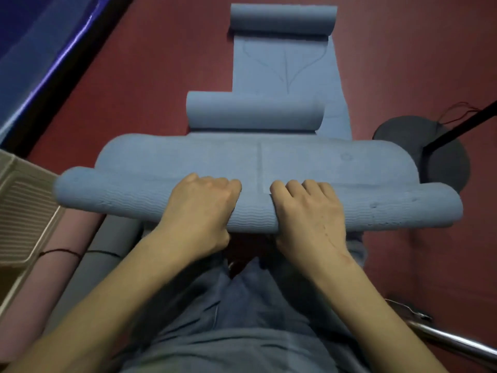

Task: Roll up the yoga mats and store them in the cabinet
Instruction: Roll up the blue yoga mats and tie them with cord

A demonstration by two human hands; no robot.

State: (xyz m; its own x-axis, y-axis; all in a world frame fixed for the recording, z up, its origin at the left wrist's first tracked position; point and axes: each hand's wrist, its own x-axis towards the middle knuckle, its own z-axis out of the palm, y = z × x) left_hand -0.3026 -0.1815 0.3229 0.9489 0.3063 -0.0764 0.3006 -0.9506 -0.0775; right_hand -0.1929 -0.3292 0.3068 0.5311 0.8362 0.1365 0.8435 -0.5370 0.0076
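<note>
A blue yoga mat is being rolled on the dark red floor, and its rolled part is being pressed down by both hands. The left hand is being laid over the roll just left of its middle, the right hand just right of it, with the fingers of each curled over the top of the roll and the palms bearing on its near side; the roll is being gripped from above by both rather than enclosed. The long axis of the roll is lying crosswise, left to right, and the unrolled length is lying beyond the roll, away from the body, so the coming push is judged to be straight forward, with both hands equally near.

Beyond the roll, a second, partly rolled blue mat is lying crosswise, and farther beyond it a third roll is sitting at the far end of a flat strip. Left of the roll and nearer the body, a pink rolled mat and a grey rolled mat are lying side by side, next to a beige slatted frame. Right of the roll, a dark round base is standing on the floor.

Faint line markings are being shown on the mats; no brand or writing can be read.
</note>
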